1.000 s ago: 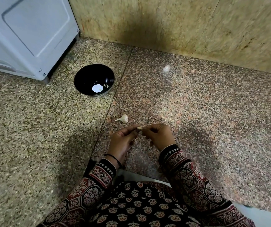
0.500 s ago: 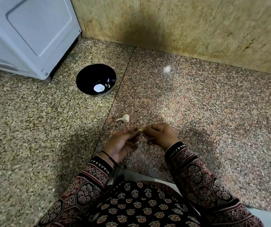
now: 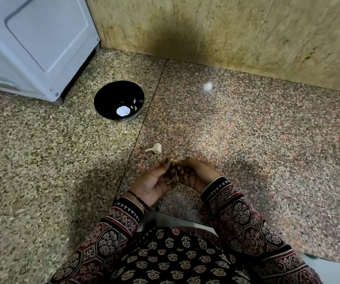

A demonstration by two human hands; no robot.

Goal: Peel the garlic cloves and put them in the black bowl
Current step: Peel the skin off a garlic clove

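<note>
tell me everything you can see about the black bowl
The black bowl is round, glossy and deep, standing upright on the speckled stone floor just off the corner of a white appliance. Its outside looks metallic at the near edge. Inside lie a round white patch and two small pale pieces, probably peeled cloves. Nothing touches it but the floor.
</note>
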